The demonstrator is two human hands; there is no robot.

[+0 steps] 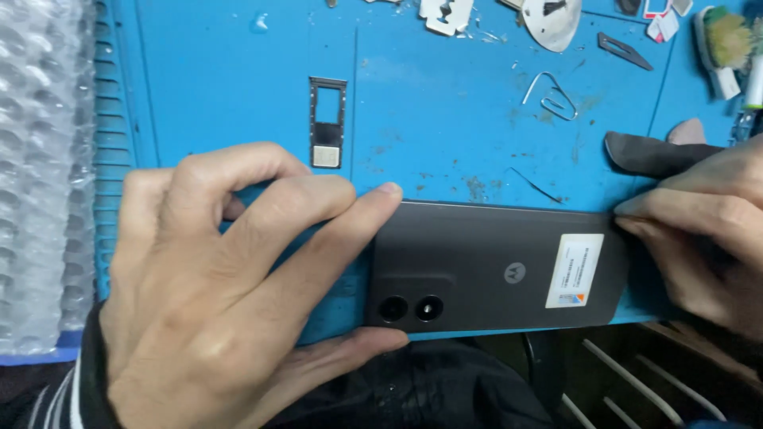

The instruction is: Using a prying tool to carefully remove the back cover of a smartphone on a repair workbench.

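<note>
Dark grey smartphone (493, 266), flat rectangular slab lying back-up: we log it at the near edge of the blue rubber work mat (238, 79), twin camera lenses toward our left, a white rectangular sticker toward our right.

Left hand (230, 294): we record it pinching the phone's camera end, index fingertip on the far edge, thumb under the near edge, the other fingers curled.

Right hand (707, 238): fingers drawn narrowly together on the phone's opposite end; we cannot tell whether anything sits between them.

Dark flat pry pick (656, 155): just beyond the right hand.

Black metal card tray (327, 121): on the mat beyond the left hand, well apart from the phone.

Bent silver paperclip (550, 94): farther back.

Sheet of clear bubble wrap (40, 159): along the mat's left edge.

Small tools and scraps: far edge, too small to itemise.
</note>
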